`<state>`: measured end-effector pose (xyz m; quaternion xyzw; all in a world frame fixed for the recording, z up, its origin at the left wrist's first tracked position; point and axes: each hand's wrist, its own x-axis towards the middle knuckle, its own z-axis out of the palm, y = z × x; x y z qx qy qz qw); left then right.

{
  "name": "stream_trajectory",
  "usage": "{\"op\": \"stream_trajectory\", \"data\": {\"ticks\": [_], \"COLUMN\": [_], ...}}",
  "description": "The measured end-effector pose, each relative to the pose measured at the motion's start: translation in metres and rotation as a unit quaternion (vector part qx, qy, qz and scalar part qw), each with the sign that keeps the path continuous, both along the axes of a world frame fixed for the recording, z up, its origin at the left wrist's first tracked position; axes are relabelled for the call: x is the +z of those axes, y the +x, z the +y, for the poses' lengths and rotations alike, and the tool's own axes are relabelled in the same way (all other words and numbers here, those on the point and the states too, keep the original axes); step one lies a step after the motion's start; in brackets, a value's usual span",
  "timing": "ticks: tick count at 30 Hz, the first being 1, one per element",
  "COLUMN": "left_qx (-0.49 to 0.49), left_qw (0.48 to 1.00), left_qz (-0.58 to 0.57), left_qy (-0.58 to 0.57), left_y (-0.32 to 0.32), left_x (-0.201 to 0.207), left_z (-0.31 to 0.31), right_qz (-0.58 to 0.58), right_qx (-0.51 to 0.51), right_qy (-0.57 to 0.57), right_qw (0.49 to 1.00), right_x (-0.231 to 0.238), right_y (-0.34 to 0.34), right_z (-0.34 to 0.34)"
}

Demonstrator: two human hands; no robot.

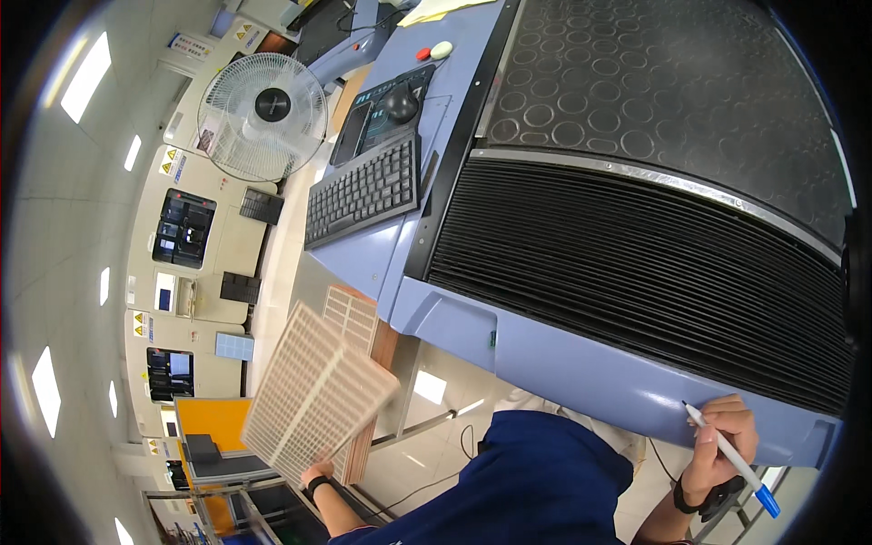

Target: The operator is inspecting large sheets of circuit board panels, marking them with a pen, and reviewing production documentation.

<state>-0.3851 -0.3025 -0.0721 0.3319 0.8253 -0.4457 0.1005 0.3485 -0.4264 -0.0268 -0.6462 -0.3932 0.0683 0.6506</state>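
My left hand is closed on the lower edge of a thin tan panel covered with a grid of small cells. The panel is tilted up beside a stack of similar panels, partly hiding it. My right hand grips a white marker pen with a blue end. Its thin tip points up and to the left, above the blue front edge of a large machine. Whether the tip touches that surface, I cannot tell.
Black ribbed bellows and a dark mat with circles fill the machine top. A keyboard, a mouse, red and pale green buttons lie left. Beyond stand a fan and cream machines.
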Motion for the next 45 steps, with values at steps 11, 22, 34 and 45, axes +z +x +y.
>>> {"op": "stream_trajectory", "data": {"ticks": [11,22,34,45], "left_qx": [0.016,0.117,-0.462,-0.479], "left_qw": [0.994,0.812,0.387,0.366], "left_qz": [-0.095,0.003,-0.728,-0.743], "left_qy": [0.061,0.572,0.326,0.291], "left_y": [-0.12,-0.001,0.452,0.505], "left_x": [-0.127,-0.13,0.079,0.072], "left_z": [0.068,0.075,0.059,0.025], "right_qz": [-0.051,-0.042,-0.152,0.089], "right_qx": [0.003,-0.011,-0.022,0.112], "right_qy": [-0.033,-0.036,-0.072,0.0], "right_qw": [0.998,0.998,0.985,0.99], "right_x": [-0.001,-0.005,0.052,0.048], "right_y": [-0.001,0.003,-0.052,-0.072], "right_z": [0.005,-0.003,0.062,0.058]}}
